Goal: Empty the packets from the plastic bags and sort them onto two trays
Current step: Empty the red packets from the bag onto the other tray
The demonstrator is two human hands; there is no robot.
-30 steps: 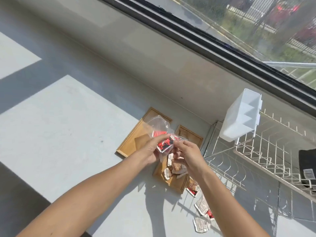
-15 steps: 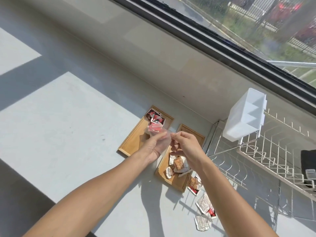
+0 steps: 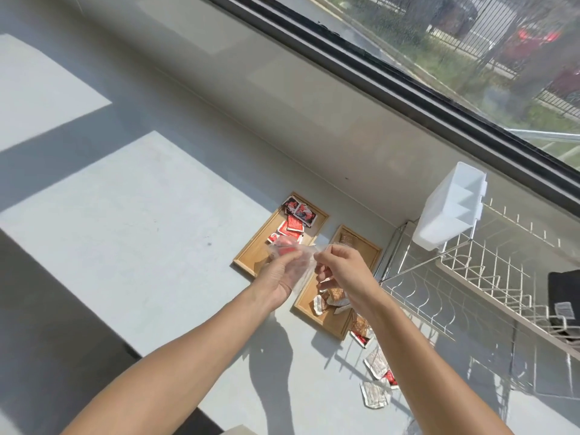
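Two wooden trays lie side by side on the grey counter. The left tray (image 3: 251, 251) holds several red packets (image 3: 293, 219) at its far end. The right tray (image 3: 365, 249) holds several brown and white packets (image 3: 329, 298) near its front. My left hand (image 3: 277, 273) and my right hand (image 3: 340, 266) both grip a crumpled clear plastic bag (image 3: 301, 260) stretched between them just above the trays. A red packet (image 3: 284, 249) shows through the bag by my left fingers.
Loose packets (image 3: 375, 365) lie on the counter to the right of my right forearm. A wire dish rack (image 3: 470, 277) with a white plastic caddy (image 3: 452, 207) stands at the right. A dark object (image 3: 565, 293) sits at the right edge. The window sill runs behind.
Red packets have dropped out of the bag onto the far end of the left tray. The bag has gone from bulging to nearly flat, and my hands have moved slightly apart.
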